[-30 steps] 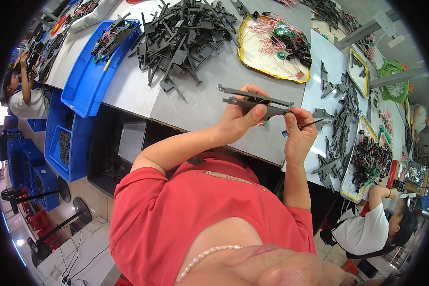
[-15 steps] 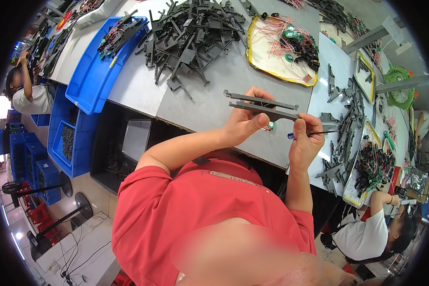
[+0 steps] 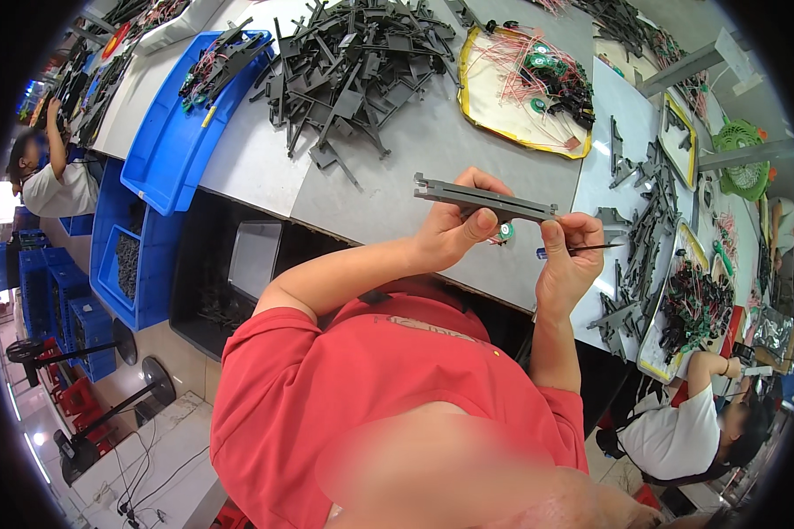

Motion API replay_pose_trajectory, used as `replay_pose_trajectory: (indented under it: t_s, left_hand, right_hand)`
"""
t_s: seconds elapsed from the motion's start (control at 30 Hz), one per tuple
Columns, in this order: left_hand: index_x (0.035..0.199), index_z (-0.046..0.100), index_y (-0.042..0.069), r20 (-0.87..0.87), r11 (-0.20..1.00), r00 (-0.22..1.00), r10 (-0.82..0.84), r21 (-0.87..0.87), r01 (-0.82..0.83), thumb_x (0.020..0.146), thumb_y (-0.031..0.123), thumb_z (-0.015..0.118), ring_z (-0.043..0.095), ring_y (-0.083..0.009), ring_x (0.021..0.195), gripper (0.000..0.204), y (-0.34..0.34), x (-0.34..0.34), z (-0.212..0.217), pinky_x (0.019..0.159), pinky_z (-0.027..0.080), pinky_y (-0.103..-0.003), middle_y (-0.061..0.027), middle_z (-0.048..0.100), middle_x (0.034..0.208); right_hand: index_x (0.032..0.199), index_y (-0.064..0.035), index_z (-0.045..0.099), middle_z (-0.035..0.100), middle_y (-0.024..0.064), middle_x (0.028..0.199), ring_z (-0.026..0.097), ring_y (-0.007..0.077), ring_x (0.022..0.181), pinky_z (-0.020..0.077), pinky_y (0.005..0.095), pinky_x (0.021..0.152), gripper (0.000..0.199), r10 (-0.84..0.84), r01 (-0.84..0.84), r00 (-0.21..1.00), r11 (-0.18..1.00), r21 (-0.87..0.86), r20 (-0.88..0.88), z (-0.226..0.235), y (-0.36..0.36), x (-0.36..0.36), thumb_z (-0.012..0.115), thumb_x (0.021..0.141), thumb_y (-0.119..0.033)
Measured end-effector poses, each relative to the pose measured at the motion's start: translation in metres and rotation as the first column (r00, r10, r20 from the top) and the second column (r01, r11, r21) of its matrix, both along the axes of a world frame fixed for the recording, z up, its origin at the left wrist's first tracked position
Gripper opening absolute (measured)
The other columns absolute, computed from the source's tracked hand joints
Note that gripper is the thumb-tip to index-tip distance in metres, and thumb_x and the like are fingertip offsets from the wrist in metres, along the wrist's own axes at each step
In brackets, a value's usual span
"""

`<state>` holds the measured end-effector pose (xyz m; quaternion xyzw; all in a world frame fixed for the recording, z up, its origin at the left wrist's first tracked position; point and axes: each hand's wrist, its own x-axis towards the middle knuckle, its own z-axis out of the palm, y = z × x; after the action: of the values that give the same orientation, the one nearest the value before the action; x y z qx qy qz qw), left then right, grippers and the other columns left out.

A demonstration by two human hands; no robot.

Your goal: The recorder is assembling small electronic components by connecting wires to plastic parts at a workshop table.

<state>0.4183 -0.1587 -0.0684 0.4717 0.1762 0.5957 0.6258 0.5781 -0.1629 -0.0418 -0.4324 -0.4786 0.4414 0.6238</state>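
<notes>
A long dark grey plastic housing (image 3: 485,198) spans my two hands above the table edge, with a narrow slot along it. My left hand (image 3: 454,231) is closed round its left part, thumb in front and fingers behind. My right hand (image 3: 566,264) pinches its right end between thumb and fingers. That same hand also holds a thin, dark-shafted tool (image 3: 597,247) with a blue end, like a small screwdriver, pointing right. Just below the housing, beside my left thumb, a small green round circuit board (image 3: 504,233) shows, partly hidden.
A heap of dark plastic parts (image 3: 353,75) lies ahead. Right of it, a yellow-edged tray (image 3: 476,115) holds wired green boards. A blue bin (image 3: 154,167) stands left. More plastic parts (image 3: 648,220) lie right. Co-workers sit at far left (image 3: 57,189) and lower right (image 3: 670,445).
The two long edges of the housing, seen apart with a gap before, now appear close together as one slotted bar. Both hands stay in nearly the same place.
</notes>
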Motion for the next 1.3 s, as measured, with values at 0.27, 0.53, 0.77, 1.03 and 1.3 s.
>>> replay_pose_trajectory:
  t_s: [0.27,0.53,0.77,1.03,1.3]
  left_hand:
    - [0.106,0.039,0.002,-0.014,0.993,0.999,0.047,0.105,-0.045,0.09,0.039,0.05,0.038,-0.0055,0.06,0.042,0.001,-0.002,-0.002,0.054,0.035,-0.021,-0.0065,0.053,0.082]
    - [0.106,0.041,0.002,0.035,0.995,0.999,0.004,0.104,-0.007,0.091,0.036,0.048,0.036,-0.0052,0.055,0.037,0.004,-0.001,-0.005,0.055,0.036,-0.021,-0.0098,0.054,0.085]
    - [0.106,0.042,0.002,-0.016,0.989,1.0,0.002,0.15,0.001,0.092,0.034,0.047,0.038,-0.0051,0.056,0.035,0.002,-0.002,-0.003,0.054,0.036,-0.022,-0.0111,0.056,0.086]
    - [0.108,0.049,0.0,-0.18,0.972,0.977,0.113,0.226,-0.07,0.088,0.017,0.055,0.054,-0.0159,0.086,0.027,-0.006,0.014,-0.003,0.071,0.046,-0.03,-0.0071,0.057,0.094]
    - [0.098,0.053,0.001,-0.362,0.96,0.921,0.143,0.278,-0.04,0.085,0.003,0.05,0.054,-0.0182,0.084,0.014,-0.001,0.01,-0.008,0.069,0.045,-0.03,-0.0075,0.056,0.093]
  right_hand:
    - [0.101,-0.0023,0.054,0.061,0.0025,0.079,0.055,0.0055,0.07,0.043,0.0172,0.066,0.032,0.037,-0.037,0.999,0.999,-0.024,-0.004,0.009,-0.004,-0.001,0.071,0.074,-0.002]
    - [0.101,-0.003,0.061,0.057,-0.0036,0.086,0.046,0.0015,0.069,0.0383,0.0156,0.063,0.026,0.29,-0.27,0.955,0.936,-0.223,0.06,0.016,0.004,0.013,0.068,0.08,-0.016]
    - [0.098,-0.0053,0.061,0.058,-0.0051,0.084,0.044,0.0,0.064,0.0334,0.014,0.056,0.021,0.392,-0.34,0.907,0.897,-0.283,0.153,0.012,0.005,0.026,0.069,0.079,-0.012]
    - [0.098,-0.0076,0.064,0.058,0.0036,0.089,0.052,0.0166,0.079,0.0415,0.0271,0.061,0.048,0.075,-0.495,0.631,0.805,0.326,0.772,0.066,0.027,-0.016,0.079,0.058,-0.029]
    - [0.08,-0.002,0.062,0.057,0.0075,0.074,0.052,0.0239,0.071,0.0425,0.0322,0.06,0.021,0.087,-0.55,0.565,0.781,0.295,0.821,0.056,0.03,-0.027,0.072,0.063,-0.011]
